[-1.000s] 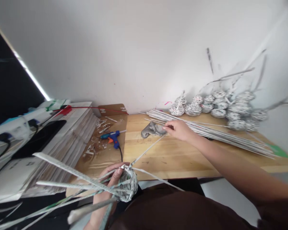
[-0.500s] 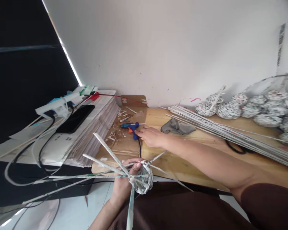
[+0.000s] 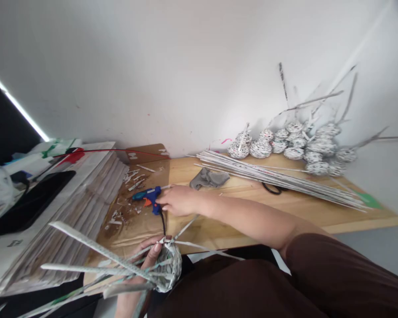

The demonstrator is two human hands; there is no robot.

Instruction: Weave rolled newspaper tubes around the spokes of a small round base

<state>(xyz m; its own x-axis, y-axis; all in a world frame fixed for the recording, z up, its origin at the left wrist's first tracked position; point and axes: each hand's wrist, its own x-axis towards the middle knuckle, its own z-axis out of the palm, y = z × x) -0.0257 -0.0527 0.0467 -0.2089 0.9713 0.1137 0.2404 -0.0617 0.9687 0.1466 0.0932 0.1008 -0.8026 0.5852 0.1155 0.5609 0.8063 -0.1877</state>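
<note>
The wooden worktop (image 3: 225,234) is stretching away to the right of a blue glue gun (image 3: 152,194). To the left of the glue gun, a tall stack of paper (image 3: 93,198) is standing. A big bunch of thin paper rods (image 3: 278,177) is lying to the right of the glue gun, and woven paper shapes (image 3: 295,152) are sitting past it, farther right, by the wall (image 3: 185,75). Brown cardboard (image 3: 129,229) is lying under the glue gun.

Nearer the person than the glue gun, the left hand (image 3: 149,258) is closing around the rim of a woven paper ball (image 3: 168,267), and long strips are poking out of it. The right hand (image 3: 177,200) was pinching one paper strip (image 3: 185,227) a second ago. Now it is reaching the back of the glue gun with bent fingers, and I can't tell if they are gripping it. So that strip is sticking out with no fingers on it, and only the left hand is holding the ball.

A gray cloth (image 3: 210,178) is lying right of the glue gun. Small paper scraps (image 3: 135,183) are lying around its nozzle side.
</note>
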